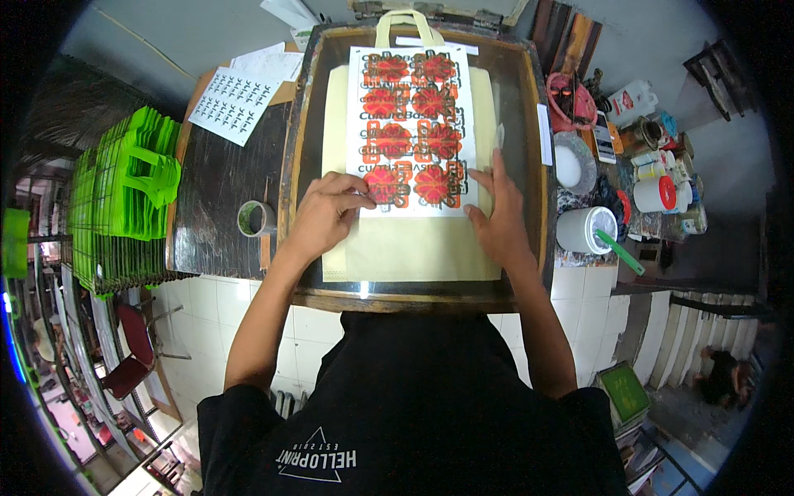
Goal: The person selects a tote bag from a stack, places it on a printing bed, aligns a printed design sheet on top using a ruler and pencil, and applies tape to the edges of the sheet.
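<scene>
A white sheet printed with red flower-like shapes and black lettering [413,124] lies on a pale yellow cloth bag [422,248]. The bag rests flat on a glass-topped table with a wooden frame [517,99], its loop handle [409,21] at the far end. At the sheet's lower left edge, my left hand [327,211] is closed, thumb and fingertips pinching the paper's margin. My right hand [500,219] lies by the lower right edge with fingers stretched out, thumb and a fingertip touching the sheet.
To the left, a dark side table carries a tape roll [255,219] and a lettered paper [230,103]. Green bags [136,174] hang on a rack beyond it. At right stand a white tub [583,230], a green-handled tool [620,252], several paint containers [657,194] and a red basin [571,103].
</scene>
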Motion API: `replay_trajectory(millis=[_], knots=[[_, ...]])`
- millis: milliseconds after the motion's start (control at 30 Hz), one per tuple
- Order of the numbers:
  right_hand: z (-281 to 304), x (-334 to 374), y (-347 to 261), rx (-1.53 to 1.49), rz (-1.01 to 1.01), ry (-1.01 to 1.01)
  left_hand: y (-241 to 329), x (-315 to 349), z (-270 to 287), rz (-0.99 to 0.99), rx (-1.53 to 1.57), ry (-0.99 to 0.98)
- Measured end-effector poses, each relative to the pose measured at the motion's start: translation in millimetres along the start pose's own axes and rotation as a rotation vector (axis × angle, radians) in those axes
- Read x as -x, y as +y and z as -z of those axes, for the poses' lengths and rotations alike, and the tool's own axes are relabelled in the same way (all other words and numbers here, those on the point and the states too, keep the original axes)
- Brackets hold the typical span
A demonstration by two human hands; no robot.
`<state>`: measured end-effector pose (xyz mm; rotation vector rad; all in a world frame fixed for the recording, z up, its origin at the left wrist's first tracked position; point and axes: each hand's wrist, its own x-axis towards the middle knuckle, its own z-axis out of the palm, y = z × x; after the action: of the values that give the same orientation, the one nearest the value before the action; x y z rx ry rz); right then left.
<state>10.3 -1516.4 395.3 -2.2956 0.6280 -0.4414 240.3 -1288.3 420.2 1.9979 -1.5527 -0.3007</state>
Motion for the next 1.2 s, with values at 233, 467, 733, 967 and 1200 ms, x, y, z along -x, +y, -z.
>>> replay_trajectory(millis=[233, 467, 733, 967, 1200], knots=[[-2.4, -1.5, 15.2, -0.020, 0.043, 0.010, -1.5, -1.6, 4.4, 0.026, 0.009, -0.052], [-9.8, -0.1, 18.0, 0.090, 0.093, 0.065, 0.9, 0.2, 3.6, 0.026, -0.012, -0.022], [-11.4, 0.4, 17.4, 0.083, 0.079, 0.075, -5.7, 5.5, -1.5, 0.049, 0.017, 0.001], [-11.1, 1.1, 18.2, 0.084, 0.062, 0.056, 0.8, 4.7, -0.3, 0.161, -0.027, 0.026], [-9.3, 1.0, 15.3, 0.107, 0.078, 0.066, -2.5, 4.8, 1.0, 0.171, -0.026, 0.014]])
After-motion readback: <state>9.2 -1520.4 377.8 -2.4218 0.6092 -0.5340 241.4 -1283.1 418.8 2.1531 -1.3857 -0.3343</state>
